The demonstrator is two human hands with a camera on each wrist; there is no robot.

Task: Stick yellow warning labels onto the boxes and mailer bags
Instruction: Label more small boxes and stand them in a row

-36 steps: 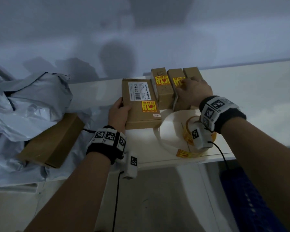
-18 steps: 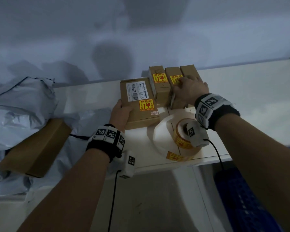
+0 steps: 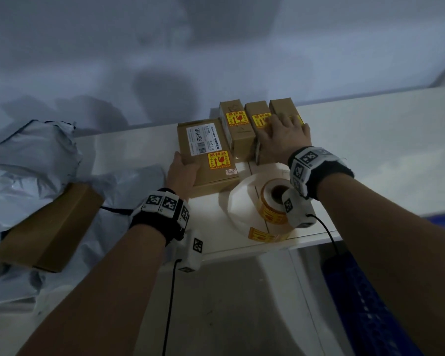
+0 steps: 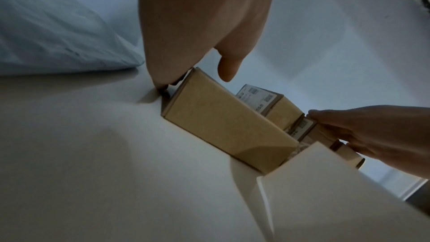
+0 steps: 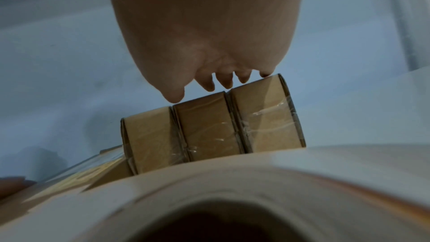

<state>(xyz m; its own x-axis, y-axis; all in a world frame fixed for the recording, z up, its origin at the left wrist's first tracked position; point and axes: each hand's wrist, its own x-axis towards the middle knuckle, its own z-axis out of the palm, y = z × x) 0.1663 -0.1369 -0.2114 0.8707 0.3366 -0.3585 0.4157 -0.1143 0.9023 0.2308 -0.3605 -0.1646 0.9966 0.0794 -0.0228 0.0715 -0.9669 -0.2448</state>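
Note:
A flat brown box with a white shipping label and a yellow warning label lies on the white table. My left hand grips its near left corner, thumb at the end face. Behind it stand three small brown boxes side by side; the left one and the middle one show yellow labels. My right hand lies flat over the middle and right boxes, fingers straight. The yellow label roll sits under my right wrist.
Grey mailer bags are heaped at the left, with a long brown box lying on them. A loop of white backing paper surrounds the roll near the table's front edge. A blue crate stands below right.
Both hands stay where they were on the boxes. Only the head view has drifted, so the bags and the long box sit further left in the picture.

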